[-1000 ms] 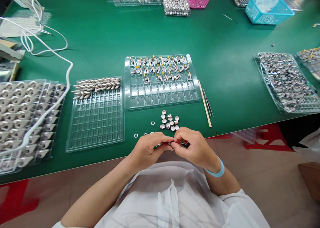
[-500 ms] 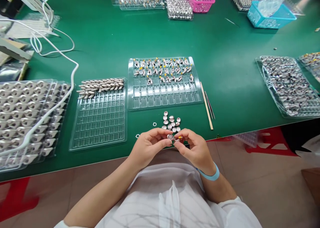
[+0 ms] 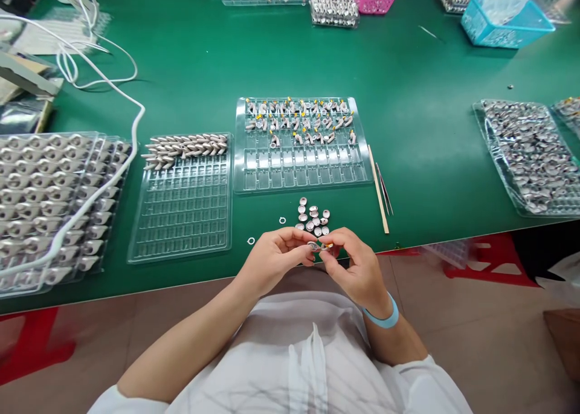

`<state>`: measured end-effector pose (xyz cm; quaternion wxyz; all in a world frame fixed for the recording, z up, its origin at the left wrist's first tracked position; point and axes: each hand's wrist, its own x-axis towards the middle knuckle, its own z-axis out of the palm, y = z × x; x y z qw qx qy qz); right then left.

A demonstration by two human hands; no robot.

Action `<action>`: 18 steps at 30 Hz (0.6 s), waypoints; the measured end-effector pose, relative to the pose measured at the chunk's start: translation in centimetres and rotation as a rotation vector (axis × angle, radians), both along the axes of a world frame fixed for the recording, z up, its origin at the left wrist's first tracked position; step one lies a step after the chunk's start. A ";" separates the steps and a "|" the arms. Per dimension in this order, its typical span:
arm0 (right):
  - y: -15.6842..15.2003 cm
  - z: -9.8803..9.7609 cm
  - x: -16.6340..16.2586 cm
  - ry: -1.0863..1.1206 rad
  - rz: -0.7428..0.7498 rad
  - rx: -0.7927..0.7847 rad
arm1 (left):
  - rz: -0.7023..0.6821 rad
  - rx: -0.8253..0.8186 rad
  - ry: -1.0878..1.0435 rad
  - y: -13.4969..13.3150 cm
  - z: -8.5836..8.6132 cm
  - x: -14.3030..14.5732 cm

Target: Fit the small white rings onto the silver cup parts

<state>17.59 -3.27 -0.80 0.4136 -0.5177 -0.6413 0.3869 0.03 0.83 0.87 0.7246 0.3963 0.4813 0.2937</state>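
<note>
Close to the table's near edge, my left hand (image 3: 276,258) pinches a small round silver part (image 3: 312,245) between thumb and fingers. A small yellow-tipped piece (image 3: 328,245) is in the closed fingertips of my right hand (image 3: 356,266), right beside the round part. Whether the two pieces are joined I cannot tell, as fingertips cover much of both. Just beyond my fingers lies a loose group of round silver caps (image 3: 316,222). Two thin white rings, a nearer ring (image 3: 251,240) and a farther ring (image 3: 283,220), lie to their left.
A clear tray (image 3: 301,175) holds yellow-tipped parts; another tray (image 3: 181,220) holds slanted metal shells. Filled trays (image 3: 49,202) stand at left, a packed tray (image 3: 525,154) at right. A wooden stick (image 3: 379,190) and tweezers (image 3: 385,188) lie rightward. A white cable (image 3: 140,115) crosses left.
The view has shifted slightly, so the table items sit a little higher. Both hands stay together; the round part has tilted and the right fingertips have closed further over the yellow-tipped piece.
</note>
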 end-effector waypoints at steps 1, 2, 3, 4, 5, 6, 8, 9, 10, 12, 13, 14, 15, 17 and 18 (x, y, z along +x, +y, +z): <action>0.0 0.0 0.0 0.003 0.001 -0.002 | 0.005 -0.012 -0.002 0.0 0.0 0.1; 0.0 0.0 0.0 0.007 0.002 -0.004 | 0.011 -0.022 -0.003 0.0 0.1 0.1; 0.1 -0.1 0.0 0.009 0.004 -0.008 | 0.017 -0.029 -0.004 0.0 0.1 0.2; 0.1 -0.1 0.0 0.011 0.004 -0.010 | 0.023 -0.032 -0.005 0.0 0.1 0.2; 0.1 -0.1 0.0 0.012 0.003 -0.012 | 0.030 -0.034 -0.006 0.0 0.1 0.3; 0.1 -0.1 0.0 0.012 0.002 -0.014 | 0.039 -0.034 -0.007 0.0 0.1 0.3; 0.2 -0.2 0.0 0.015 0.002 -0.017 | 0.057 -0.036 -0.006 -0.1 0.2 0.4; 0.2 -0.2 0.0 0.018 0.003 -0.019 | 0.063 -0.037 -0.004 -0.1 0.2 0.4; 0.2 -0.3 0.0 0.022 0.006 -0.022 | 0.069 -0.035 0.001 -0.2 0.2 0.4; 0.2 -0.3 0.0 0.029 0.017 -0.031 | 0.075 -0.021 0.016 -0.3 0.3 0.3; 0.2 -0.3 0.0 0.032 0.024 -0.035 | 0.078 -0.009 0.025 -0.4 0.3 0.3; 0.1 -0.3 0.0 0.036 0.032 -0.037 | 0.082 0.004 0.035 -0.4 0.3 0.3; 0.1 -0.3 0.0 0.040 0.037 -0.038 | 0.084 0.014 0.046 -0.5 0.3 0.2; 0.1 -0.4 -0.1 0.049 0.041 -0.036 | 0.085 0.024 0.073 -0.6 0.3 0.2; 0.0 -0.5 -0.2 0.055 0.039 -0.039 | 0.085 0.024 0.086 -0.6 0.3 0.2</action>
